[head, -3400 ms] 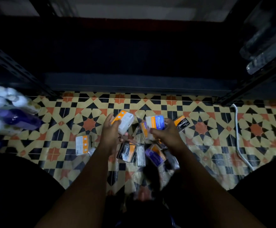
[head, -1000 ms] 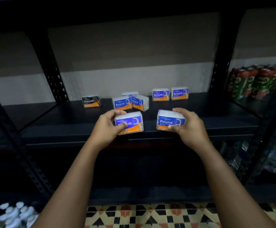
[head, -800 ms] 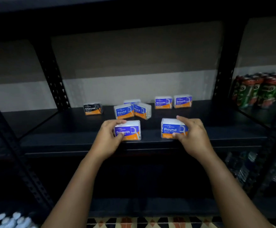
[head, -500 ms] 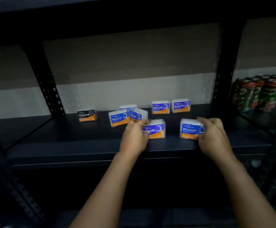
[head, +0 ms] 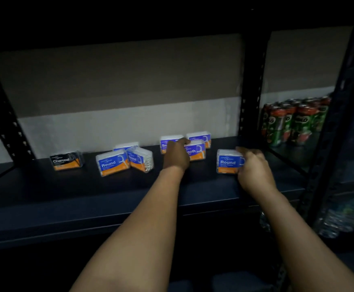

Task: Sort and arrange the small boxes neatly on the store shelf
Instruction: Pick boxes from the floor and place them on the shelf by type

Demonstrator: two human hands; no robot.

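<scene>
Small blue-and-orange boxes stand on a dark shelf (head: 70, 186). My left hand (head: 176, 155) grips a "Smooth" box (head: 195, 151) and holds it just in front of two more Smooth boxes (head: 200, 138) at the back. My right hand (head: 254, 167) grips a "Round" box (head: 227, 162) that stands on the shelf further right. To the left sit a Round box (head: 112, 162), a tilted one (head: 140, 158) against it, and another (head: 125, 146) behind. A black "Charcoal" box (head: 66, 160) stands far left.
A black upright post (head: 251, 98) divides the shelf from a bay with several green-and-red drink cans (head: 292, 121). Another perforated post (head: 5, 127) stands at the left. Plastic bottles (head: 338, 218) lie on a lower shelf at right.
Both hands rose from the floor pile to the shelf, each with a box. Since half a second ago, my left hand slid its Smooth box back toward the rear pair; the right stayed on its Round box.
</scene>
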